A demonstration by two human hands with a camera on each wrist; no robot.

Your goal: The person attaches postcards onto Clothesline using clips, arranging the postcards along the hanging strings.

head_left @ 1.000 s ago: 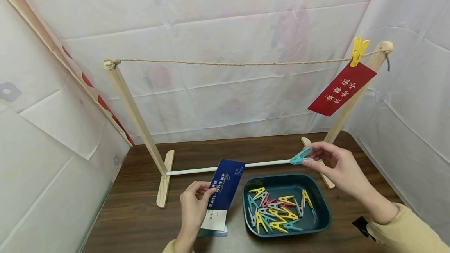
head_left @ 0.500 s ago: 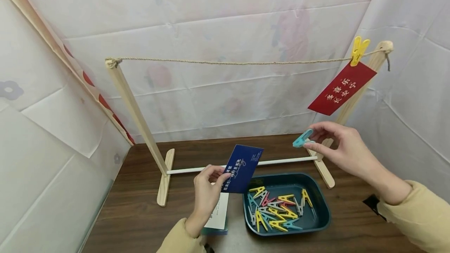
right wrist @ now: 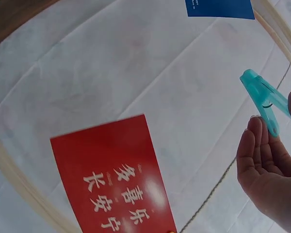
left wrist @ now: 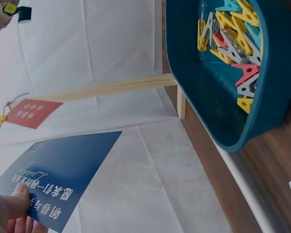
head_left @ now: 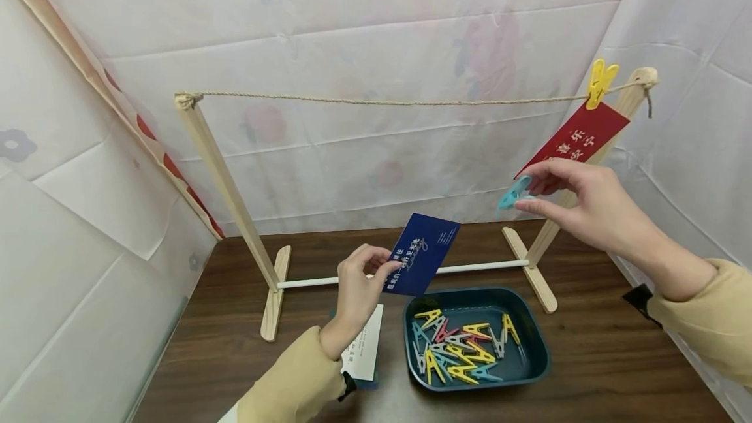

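My left hand (head_left: 360, 278) pinches a dark blue card (head_left: 422, 253) (left wrist: 58, 179) by its lower left corner, above the table between the wooden stand's posts. My right hand (head_left: 572, 196) pinches a teal clothespin (head_left: 514, 193) (right wrist: 263, 98) in the air, just below a red card (head_left: 574, 140) (right wrist: 116, 179). That red card hangs from the rope (head_left: 382, 102) under a yellow clothespin (head_left: 602, 81) near the right post. A teal tray (head_left: 531, 338) (left wrist: 262, 116) holding several coloured clothespins (head_left: 458, 348) sits on the table in front of me.
The wooden stand (head_left: 223, 181) has two slanted posts, feet and a white crossbar (head_left: 470, 268) on a dark wood table (head_left: 235, 358). A white card (head_left: 364, 348) lies under my left wrist. White sheeting (head_left: 376, 31) encloses the back and both sides.
Both hands have risen: the left lifted the blue card up and to the right, the right carried the teal clothespin from crossbar level up to just below the red card.
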